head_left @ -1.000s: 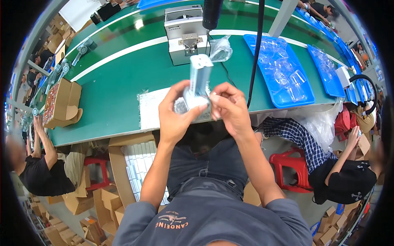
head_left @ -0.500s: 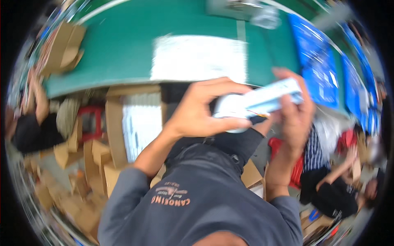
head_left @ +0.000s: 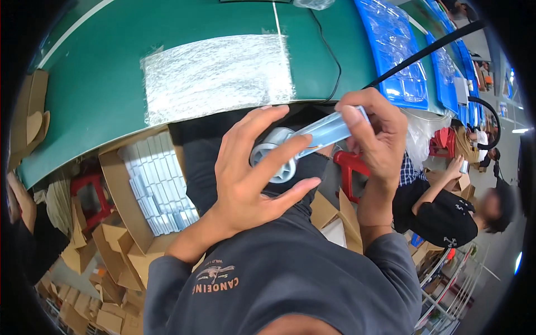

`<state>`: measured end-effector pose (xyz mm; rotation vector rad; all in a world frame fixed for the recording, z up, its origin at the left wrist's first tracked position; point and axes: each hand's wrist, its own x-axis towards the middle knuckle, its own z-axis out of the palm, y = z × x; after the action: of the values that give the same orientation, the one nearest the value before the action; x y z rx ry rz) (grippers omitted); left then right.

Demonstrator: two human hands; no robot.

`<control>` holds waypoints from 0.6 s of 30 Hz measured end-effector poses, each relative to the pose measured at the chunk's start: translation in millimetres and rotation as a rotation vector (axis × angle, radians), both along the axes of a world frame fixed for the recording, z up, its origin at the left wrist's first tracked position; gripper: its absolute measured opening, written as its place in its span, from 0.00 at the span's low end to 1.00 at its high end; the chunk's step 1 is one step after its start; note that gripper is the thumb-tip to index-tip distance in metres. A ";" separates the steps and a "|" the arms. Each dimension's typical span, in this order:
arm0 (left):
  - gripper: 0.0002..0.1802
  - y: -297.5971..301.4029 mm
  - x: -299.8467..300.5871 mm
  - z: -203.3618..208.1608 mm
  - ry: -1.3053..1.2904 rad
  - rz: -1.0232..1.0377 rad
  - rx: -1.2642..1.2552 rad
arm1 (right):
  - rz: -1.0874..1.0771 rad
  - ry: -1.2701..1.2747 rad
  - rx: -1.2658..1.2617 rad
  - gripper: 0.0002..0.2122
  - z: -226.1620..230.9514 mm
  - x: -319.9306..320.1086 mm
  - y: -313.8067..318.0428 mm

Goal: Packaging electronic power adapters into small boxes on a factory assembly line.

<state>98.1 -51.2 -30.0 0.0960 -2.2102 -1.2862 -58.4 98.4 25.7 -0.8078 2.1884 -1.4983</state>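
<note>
Left hand (head_left: pixel 245 184), light-blue device (head_left: pixel 330 135), right hand (head_left: pixel 379 137), above the lap.
I see a carton (head_left: pixel 125 204) of pale pieces; left fingers spread, index crossing the device's round end, contact unclear to me; right thumb and fingers pinching its far end.

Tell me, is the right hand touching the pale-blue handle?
Touching. The head view shows the right hand gripping the far end of the pale-blue handle, its thumb lapped over the edge.
</note>
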 end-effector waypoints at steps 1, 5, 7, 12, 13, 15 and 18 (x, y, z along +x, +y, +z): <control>0.25 2.1 -0.5 5.0 -0.007 0.035 -0.051 | 0.026 0.034 0.037 0.04 -2.6 0.2 -1.7; 0.13 7.8 -6.9 -10.7 0.181 0.118 0.057 | 0.019 0.244 0.098 0.03 -7.8 3.7 -6.4; 0.13 16.4 -11.4 -9.1 0.308 0.140 0.057 | -0.094 0.440 0.008 0.04 -16.7 -2.9 10.3; 0.12 16.4 -15.1 -29.5 0.486 -0.168 0.141 | -0.135 0.225 0.016 0.11 -17.4 -1.9 43.5; 0.12 13.8 -7.4 -29.8 0.461 -0.213 0.127 | -0.104 0.124 -0.002 0.12 -18.7 -6.5 50.1; 0.13 10.1 5.9 -27.8 0.428 -0.224 0.102 | 0.010 0.307 -0.052 0.10 -26.4 -10.6 57.5; 0.16 -6.3 41.2 -25.9 0.482 -0.284 0.330 | 0.069 0.348 -0.088 0.15 -4.5 -21.1 83.0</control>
<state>139.3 -57.5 -55.9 -0.3766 -1.6305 -1.6203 -79.6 181.4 21.2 -1.2423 2.3170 -1.5225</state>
